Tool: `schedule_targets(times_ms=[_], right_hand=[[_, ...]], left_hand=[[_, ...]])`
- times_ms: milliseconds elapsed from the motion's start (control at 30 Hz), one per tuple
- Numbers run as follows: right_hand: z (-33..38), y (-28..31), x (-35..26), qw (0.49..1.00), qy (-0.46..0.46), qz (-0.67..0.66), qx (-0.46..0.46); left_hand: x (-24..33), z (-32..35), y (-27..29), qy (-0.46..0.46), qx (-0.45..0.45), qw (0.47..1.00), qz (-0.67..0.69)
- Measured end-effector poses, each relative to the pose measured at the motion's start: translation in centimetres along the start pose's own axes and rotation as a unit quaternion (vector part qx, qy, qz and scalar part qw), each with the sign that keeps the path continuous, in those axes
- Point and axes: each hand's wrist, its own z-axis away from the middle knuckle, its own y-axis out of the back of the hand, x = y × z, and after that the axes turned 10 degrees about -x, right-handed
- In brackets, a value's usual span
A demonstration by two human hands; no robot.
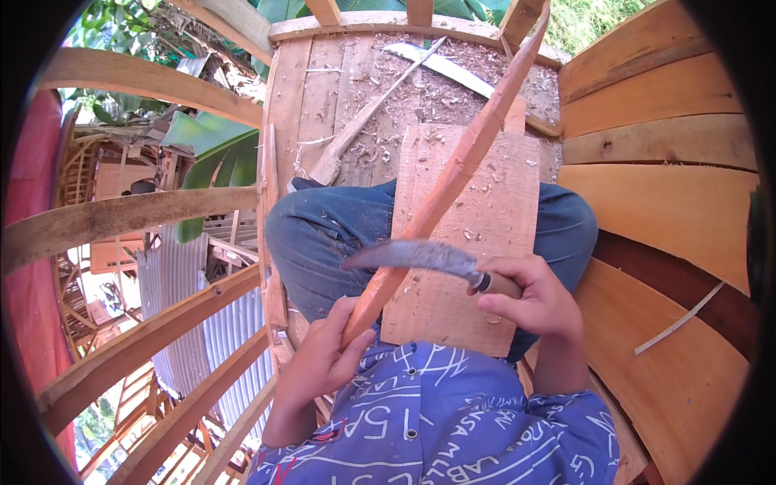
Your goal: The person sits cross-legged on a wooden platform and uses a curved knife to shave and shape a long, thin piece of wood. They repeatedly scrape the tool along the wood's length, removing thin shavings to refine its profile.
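My left hand [330,356] is closed round the lower end of a long reddish wooden stick [440,190], roughly carved and tapering to a point at the far top right. In my right hand [529,299] is a knife [420,256] with a curved, stained blade and a wooden handle. The blade lies across the stick just beyond my left hand, pointing left; whether it touches the wood I cannot tell. Beneath both, a flat wooden board [461,303] rests over my lap, with a few shavings on it.
On the plank floor [323,89], strewn with shavings, lie a long-handled wooden tool [368,113] and a large pale blade [453,69]. Slatted rails [137,214] stand to my left, with metal roofing beyond. A plank wall [655,202] closes the right side, a thin strip [679,318] against it.
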Motion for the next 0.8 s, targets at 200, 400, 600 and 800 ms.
schedule_targets(times_ms=[200,400,600,800], right_hand=[[-0.2,0.6,-0.2,0.996,-0.004,-0.043,0.079],[-0.2,0.4,-0.7,0.992,-0.049,-0.068,0.090],[-0.4,0.8,0.1,0.993,-0.014,-0.029,0.113],[-0.5,-0.4,0.8,0.976,0.040,0.043,0.211]], left_hand=[[0.5,-0.4,0.1,-0.030,0.002,0.999,-0.029],[0.5,-0.3,0.2,-0.014,0.002,1.000,-0.014],[0.1,-0.2,0.1,0.002,0.008,1.000,-0.011],[-0.3,-0.8,0.1,-0.043,-0.014,0.999,-0.006]])
